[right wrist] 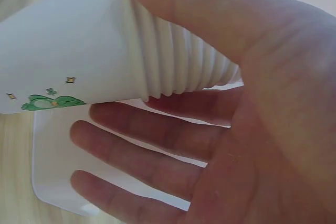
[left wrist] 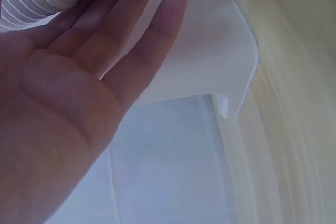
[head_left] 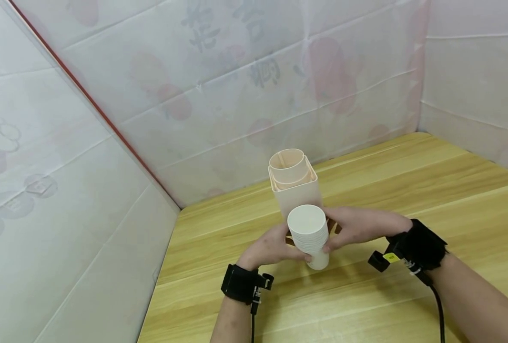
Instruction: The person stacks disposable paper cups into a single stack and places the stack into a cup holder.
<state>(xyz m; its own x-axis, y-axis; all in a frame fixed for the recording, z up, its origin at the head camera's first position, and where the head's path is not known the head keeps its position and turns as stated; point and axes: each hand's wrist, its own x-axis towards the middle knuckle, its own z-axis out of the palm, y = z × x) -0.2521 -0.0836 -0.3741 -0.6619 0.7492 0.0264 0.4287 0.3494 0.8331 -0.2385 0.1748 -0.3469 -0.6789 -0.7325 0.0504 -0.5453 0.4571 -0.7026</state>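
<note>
A stack of nested white paper cups [head_left: 308,224] stands mouth up and slightly tilted, in front of a pale cup holder [head_left: 300,196]. My left hand [head_left: 272,247] grips the stack from the left, its thumb across the front near the lower cup. From the other side my right hand [head_left: 353,226] holds the same stack between thumb and fingers. Stacked rims and a green print on the lowest cup [right wrist: 63,61] show in the right wrist view. Whether the stack's base touches the table cannot be told.
The cup holder has a round tube [head_left: 287,164] inside its square body. It stands towards the back of a wood-grain table [head_left: 219,238]. Printed white sheets [head_left: 219,114] hang behind and at the sides. Cables trail from both wrist straps.
</note>
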